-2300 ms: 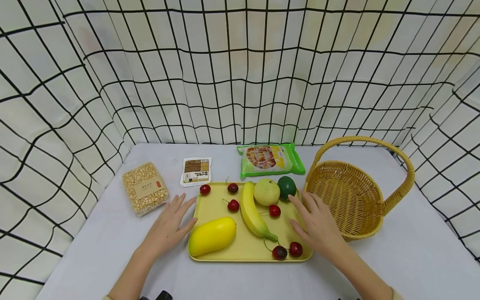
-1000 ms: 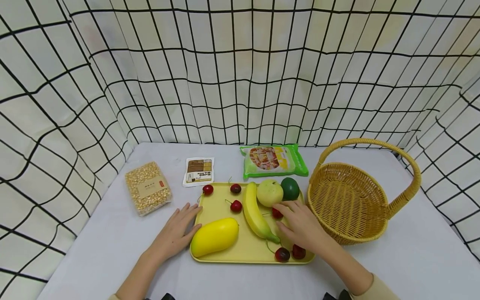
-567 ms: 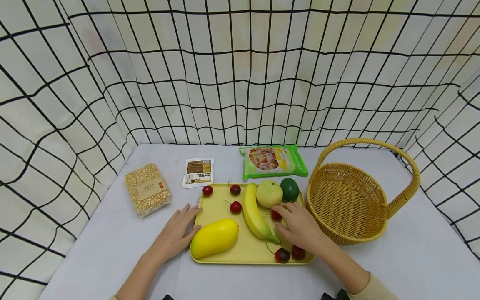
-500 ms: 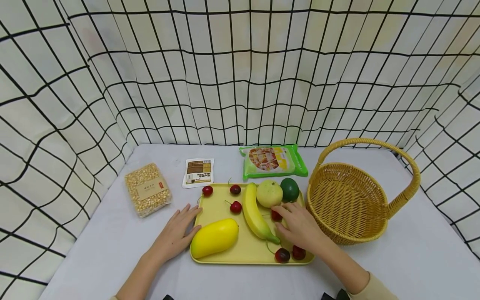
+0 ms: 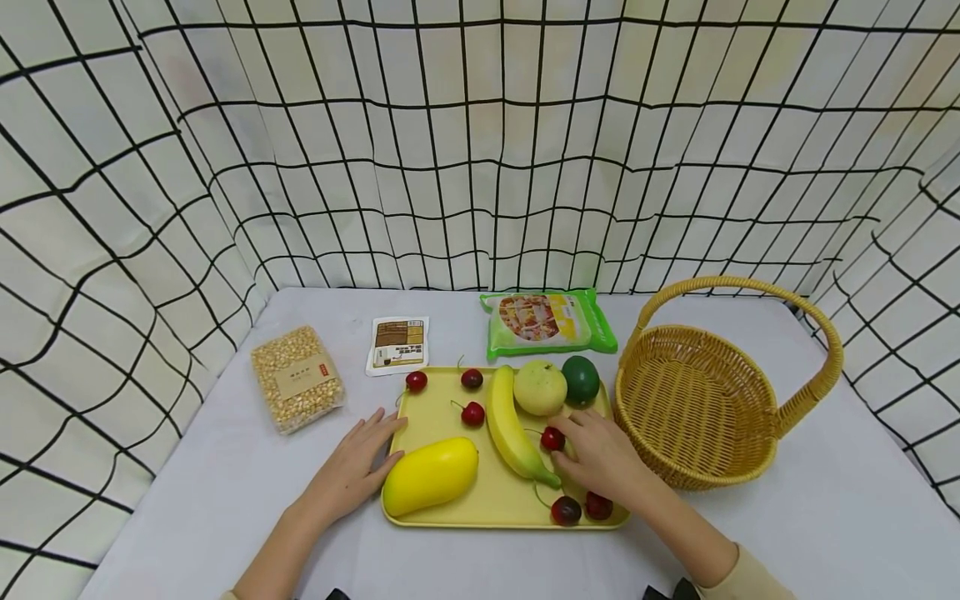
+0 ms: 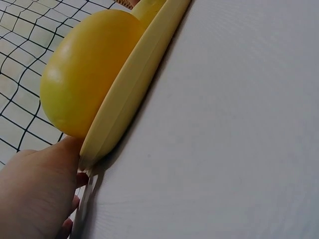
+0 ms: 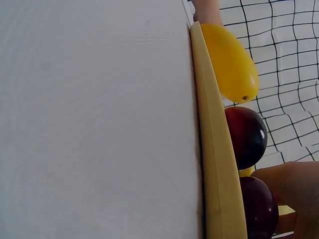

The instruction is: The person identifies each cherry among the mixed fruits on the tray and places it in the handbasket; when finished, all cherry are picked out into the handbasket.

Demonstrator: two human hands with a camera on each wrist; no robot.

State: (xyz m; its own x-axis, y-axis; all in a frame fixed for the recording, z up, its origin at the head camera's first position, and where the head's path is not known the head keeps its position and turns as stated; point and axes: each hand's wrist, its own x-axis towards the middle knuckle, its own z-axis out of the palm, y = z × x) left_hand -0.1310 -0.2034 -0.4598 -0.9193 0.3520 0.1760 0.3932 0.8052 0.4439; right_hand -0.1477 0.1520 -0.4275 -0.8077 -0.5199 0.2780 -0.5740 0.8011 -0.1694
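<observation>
A yellow tray [image 5: 517, 514] holds fruit. My left hand [image 5: 352, 465] lies at its left edge with fingers extended; in the left wrist view the thumb is up at the rim beside a mango [image 6: 87, 74]. My right hand [image 5: 603, 454] is over the tray's right side, its fingertips and thumb around a red cherry [image 5: 552, 439]. A banana [image 5: 510, 429] lies left of that cherry. A pale green round fruit [image 5: 540, 387] and a dark green avocado-like fruit [image 5: 581, 380] sit behind it. Two cherries, one dark [image 5: 566, 511] and one red [image 5: 598, 505], lie at the front right corner.
A wicker basket [image 5: 693, 467] with a tall handle stands right of the tray. Behind the tray lie a green food packet [image 5: 551, 323] and a small flat packet [image 5: 398, 345]. A corn kernel bag [image 5: 297, 379] is at left. Black-lined white cloth [image 5: 480, 150] surrounds the table.
My right hand has come left over the tray to the cherry, which has shifted slightly toward the tray's front, between fingertips and thumb. My left hand has moved onto the tray's left edge.
</observation>
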